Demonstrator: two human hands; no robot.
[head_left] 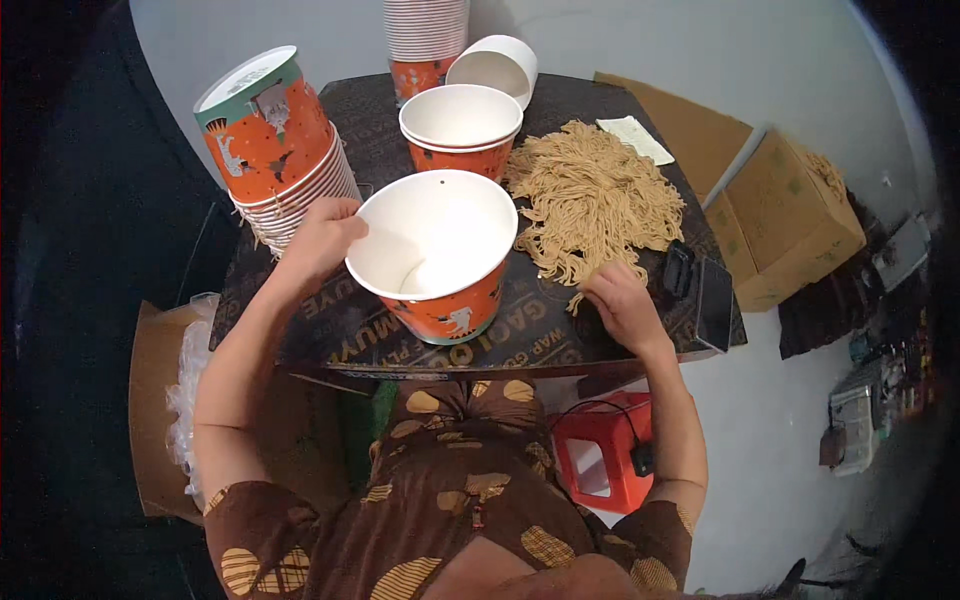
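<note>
Left hand (318, 238) pinching cup (435, 255) rim, mouth tilted toward camera; right hand (622, 305) pinching noodles (592, 200)

Orange printed paper bucket (440, 262) with white inside, tan noodles (592, 196)

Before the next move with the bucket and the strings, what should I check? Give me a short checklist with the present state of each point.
1. Left hand has the orange paper bucket by its rim: ok, fingers on the rim, bucket tilted toward the person.
2. Bucket is empty inside: ok, only white wall and bottom show.
3. Right hand has a string from the tan string pile: cannot tell, fingers touch the pile's near edge.
4. Holes in the rim for a string: one small hole shows on the far wall; others cannot tell.
5. Room on the dark table in front: ok.
6. Lying bucket stack is stable: cannot tell.
</note>
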